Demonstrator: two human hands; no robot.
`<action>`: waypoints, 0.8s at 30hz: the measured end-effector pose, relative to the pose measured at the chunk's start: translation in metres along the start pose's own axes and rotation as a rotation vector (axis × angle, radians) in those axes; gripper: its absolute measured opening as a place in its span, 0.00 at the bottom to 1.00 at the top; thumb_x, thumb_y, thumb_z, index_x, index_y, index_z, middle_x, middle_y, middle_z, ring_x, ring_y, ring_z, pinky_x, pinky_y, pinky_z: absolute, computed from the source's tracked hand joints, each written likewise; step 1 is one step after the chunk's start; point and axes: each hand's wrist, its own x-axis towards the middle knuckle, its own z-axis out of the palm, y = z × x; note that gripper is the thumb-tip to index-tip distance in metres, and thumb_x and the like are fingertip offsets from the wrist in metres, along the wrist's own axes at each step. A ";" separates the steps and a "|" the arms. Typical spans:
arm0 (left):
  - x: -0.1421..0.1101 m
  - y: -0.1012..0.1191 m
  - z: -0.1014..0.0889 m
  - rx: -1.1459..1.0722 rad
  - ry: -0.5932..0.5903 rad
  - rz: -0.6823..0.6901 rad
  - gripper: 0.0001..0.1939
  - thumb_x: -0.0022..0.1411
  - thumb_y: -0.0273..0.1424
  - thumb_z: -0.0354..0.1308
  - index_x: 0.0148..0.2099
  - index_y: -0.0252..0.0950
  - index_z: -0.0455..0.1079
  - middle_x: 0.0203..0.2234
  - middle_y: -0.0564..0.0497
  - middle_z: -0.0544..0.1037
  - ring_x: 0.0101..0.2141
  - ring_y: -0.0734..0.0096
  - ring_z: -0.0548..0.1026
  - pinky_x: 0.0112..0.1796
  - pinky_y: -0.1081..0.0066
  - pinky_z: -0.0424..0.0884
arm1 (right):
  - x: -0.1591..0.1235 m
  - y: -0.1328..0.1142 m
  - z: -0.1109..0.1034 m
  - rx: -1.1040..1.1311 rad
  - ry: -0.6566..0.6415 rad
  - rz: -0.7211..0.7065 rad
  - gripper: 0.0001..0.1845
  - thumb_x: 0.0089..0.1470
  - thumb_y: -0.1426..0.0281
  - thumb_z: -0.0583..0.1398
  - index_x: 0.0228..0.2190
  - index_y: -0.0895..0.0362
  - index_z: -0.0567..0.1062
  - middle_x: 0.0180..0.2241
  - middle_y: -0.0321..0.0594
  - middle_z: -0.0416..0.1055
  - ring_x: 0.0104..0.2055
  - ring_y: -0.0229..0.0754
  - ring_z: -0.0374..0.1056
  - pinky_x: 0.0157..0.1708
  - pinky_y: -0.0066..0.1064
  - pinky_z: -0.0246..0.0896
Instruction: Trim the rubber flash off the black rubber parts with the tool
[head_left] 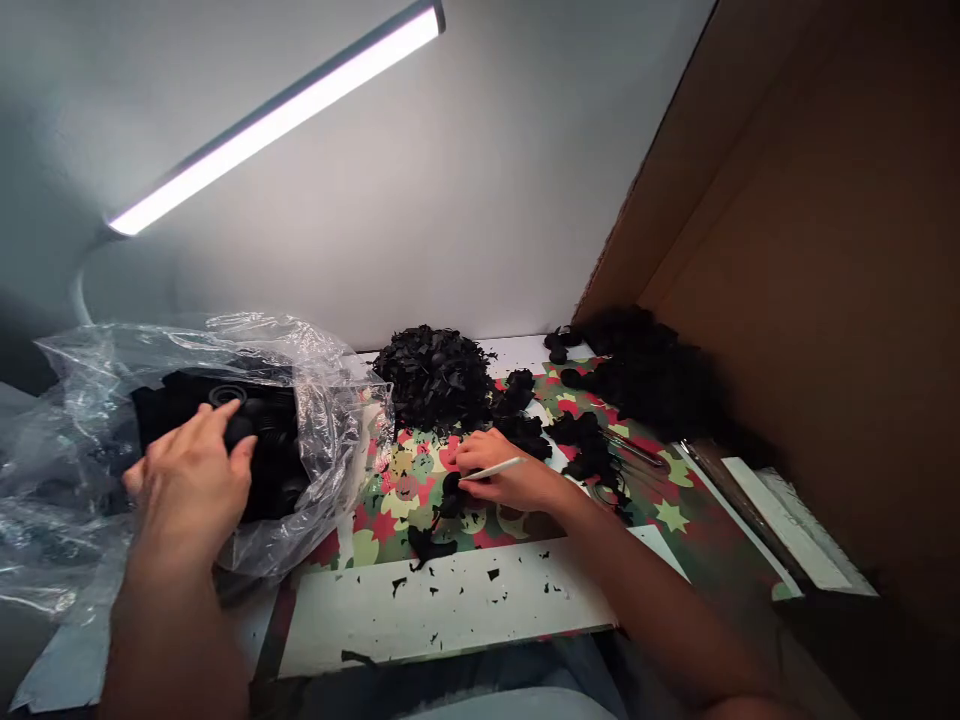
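Note:
On the left, my left hand [196, 465] reaches into a clear plastic bag [330, 420] that holds several black ring-shaped parts [227, 395]. Between its thumb and index finger is a small dark round part [240, 430]; the other fingers partly hide what lies below. My right hand [510, 472] is closed around a slim white pen-like tool [491, 469] over the patterned mat [375, 515]. Just at its fingertips sits a black piece [450, 495], and whether the fingers grip it too I cannot tell. A limp black piece [429, 545] lies nearer to me.
Behind my hands rises a heap of black scraps [433, 375]. Black parts [585, 445] and a larger dark pile [652, 375] spread to the right, beside metal tweezers-like tools [636, 450]. A white strip [450, 605] with scraps borders the front. Cardboard [795, 220] walls the right; a lamp [285, 115] glows above.

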 end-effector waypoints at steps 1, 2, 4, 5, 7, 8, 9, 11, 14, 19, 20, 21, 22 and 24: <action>-0.003 0.006 0.000 -0.048 0.059 0.027 0.18 0.62 0.35 0.60 0.54 0.37 0.76 0.59 0.39 0.74 0.59 0.32 0.67 0.56 0.36 0.58 | 0.000 0.001 0.003 -0.038 0.011 -0.015 0.08 0.60 0.74 0.61 0.28 0.55 0.72 0.31 0.37 0.72 0.35 0.42 0.67 0.38 0.33 0.58; -0.010 0.018 -0.001 -0.140 0.142 0.060 0.17 0.63 0.35 0.60 0.52 0.37 0.77 0.62 0.39 0.71 0.62 0.34 0.63 0.59 0.37 0.55 | 0.000 0.001 0.005 -0.059 0.021 -0.028 0.07 0.61 0.74 0.60 0.30 0.54 0.72 0.31 0.37 0.72 0.34 0.42 0.67 0.38 0.33 0.58; -0.029 0.050 -0.001 -0.453 0.115 0.139 0.17 0.66 0.34 0.58 0.56 0.41 0.74 0.61 0.44 0.72 0.61 0.48 0.67 0.61 0.49 0.58 | 0.000 0.001 0.006 -0.057 0.066 -0.046 0.07 0.64 0.73 0.57 0.33 0.54 0.74 0.32 0.38 0.74 0.35 0.42 0.69 0.39 0.33 0.59; -0.041 0.068 0.002 -0.627 -0.013 0.174 0.17 0.67 0.33 0.57 0.57 0.42 0.74 0.57 0.45 0.75 0.57 0.52 0.71 0.60 0.53 0.61 | 0.000 0.000 0.004 -0.045 0.113 -0.048 0.08 0.65 0.73 0.56 0.36 0.54 0.75 0.34 0.40 0.75 0.37 0.43 0.70 0.40 0.34 0.61; -0.060 0.099 0.019 -0.848 -0.365 0.133 0.19 0.65 0.35 0.60 0.59 0.44 0.73 0.53 0.45 0.78 0.51 0.55 0.76 0.54 0.59 0.67 | 0.000 -0.001 0.000 -0.027 0.236 -0.044 0.09 0.67 0.70 0.55 0.39 0.54 0.76 0.41 0.43 0.77 0.43 0.45 0.71 0.45 0.38 0.63; -0.066 0.111 0.032 -0.924 -0.474 0.068 0.21 0.63 0.36 0.63 0.58 0.43 0.74 0.53 0.44 0.78 0.50 0.54 0.76 0.53 0.59 0.68 | 0.000 -0.001 -0.001 -0.026 0.299 -0.037 0.09 0.67 0.70 0.55 0.38 0.54 0.76 0.43 0.44 0.77 0.45 0.46 0.71 0.47 0.39 0.64; -0.070 0.120 0.046 -1.000 -0.539 0.004 0.22 0.61 0.36 0.65 0.57 0.42 0.75 0.54 0.43 0.78 0.52 0.53 0.75 0.55 0.59 0.65 | 0.000 -0.001 -0.002 -0.031 0.347 -0.030 0.10 0.67 0.69 0.54 0.38 0.54 0.76 0.45 0.45 0.77 0.46 0.46 0.71 0.47 0.41 0.65; -0.071 0.130 0.076 -1.165 -0.643 -0.113 0.20 0.58 0.37 0.68 0.52 0.39 0.78 0.49 0.42 0.80 0.51 0.53 0.75 0.53 0.61 0.66 | -0.001 -0.002 -0.002 -0.047 0.402 -0.021 0.12 0.67 0.69 0.54 0.34 0.54 0.75 0.47 0.46 0.77 0.46 0.47 0.71 0.47 0.43 0.66; -0.068 0.132 0.103 -1.375 -0.760 -0.264 0.18 0.60 0.39 0.66 0.49 0.36 0.78 0.43 0.43 0.81 0.44 0.58 0.77 0.45 0.66 0.70 | -0.001 -0.003 -0.002 0.006 0.387 -0.007 0.11 0.66 0.70 0.56 0.32 0.54 0.75 0.47 0.46 0.77 0.46 0.46 0.72 0.46 0.42 0.68; -0.071 0.124 0.103 -1.453 -0.711 -0.334 0.30 0.52 0.32 0.72 0.57 0.39 0.70 0.46 0.44 0.80 0.45 0.60 0.78 0.46 0.64 0.71 | 0.000 -0.012 -0.004 0.251 0.485 0.129 0.07 0.64 0.70 0.59 0.32 0.54 0.74 0.41 0.42 0.78 0.42 0.43 0.75 0.43 0.36 0.71; -0.071 0.124 0.101 -1.449 -0.687 -0.328 0.33 0.49 0.29 0.74 0.57 0.40 0.69 0.47 0.44 0.80 0.46 0.59 0.78 0.47 0.63 0.71 | 0.000 -0.013 -0.004 0.264 0.516 0.149 0.06 0.64 0.70 0.60 0.32 0.54 0.74 0.41 0.42 0.78 0.41 0.42 0.75 0.43 0.36 0.71; -0.072 0.123 0.099 -1.439 -0.661 -0.319 0.35 0.47 0.28 0.75 0.57 0.40 0.69 0.47 0.44 0.80 0.47 0.59 0.78 0.49 0.63 0.71 | 0.001 -0.015 -0.003 0.264 0.533 0.156 0.06 0.63 0.70 0.60 0.33 0.54 0.74 0.41 0.42 0.78 0.41 0.43 0.75 0.43 0.36 0.71; -0.072 0.123 0.097 -1.427 -0.638 -0.305 0.36 0.45 0.26 0.75 0.57 0.40 0.69 0.45 0.45 0.81 0.47 0.60 0.78 0.50 0.63 0.70 | 0.001 -0.016 -0.001 0.256 0.537 0.151 0.05 0.63 0.70 0.60 0.33 0.54 0.74 0.41 0.42 0.78 0.42 0.43 0.75 0.44 0.37 0.71; -0.072 0.124 0.094 -1.388 -0.614 -0.273 0.33 0.45 0.25 0.75 0.54 0.40 0.70 0.42 0.47 0.82 0.45 0.61 0.79 0.49 0.63 0.70 | 0.001 -0.017 0.004 0.226 0.520 0.102 0.04 0.64 0.71 0.59 0.35 0.53 0.74 0.44 0.43 0.78 0.45 0.44 0.75 0.46 0.38 0.70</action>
